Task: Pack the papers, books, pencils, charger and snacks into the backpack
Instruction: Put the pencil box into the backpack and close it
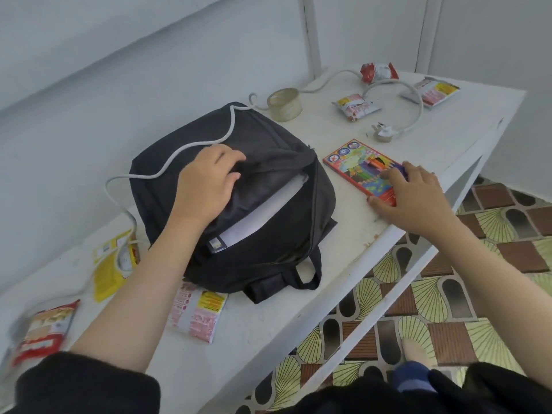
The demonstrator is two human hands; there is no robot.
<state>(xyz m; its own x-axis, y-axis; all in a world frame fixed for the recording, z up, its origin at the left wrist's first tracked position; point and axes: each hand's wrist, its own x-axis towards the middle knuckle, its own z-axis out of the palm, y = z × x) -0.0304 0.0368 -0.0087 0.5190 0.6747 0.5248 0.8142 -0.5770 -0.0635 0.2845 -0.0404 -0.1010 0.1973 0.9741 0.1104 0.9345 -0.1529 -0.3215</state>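
A black backpack (268,162) lies on the white table (343,234), unzipped, with white papers (268,210) showing inside. My left hand (206,183) grips the upper flap of the opening and holds it up. My right hand (412,195) grips the near end of a colourful pencil box (355,162) lying flat to the right of the bag. A white charger cable (179,153) runs over the bag; its plug (383,131) lies at the back. Snack packets lie around: pink-and-yellow (197,312), yellow (110,270), red (41,330).
A roll of clear tape (283,104) stands behind the bag. More snack packets (355,106) (436,91) (378,73) lie at the far right of the table. The table's front edge runs diagonally; patterned floor tiles (418,294) lie below.
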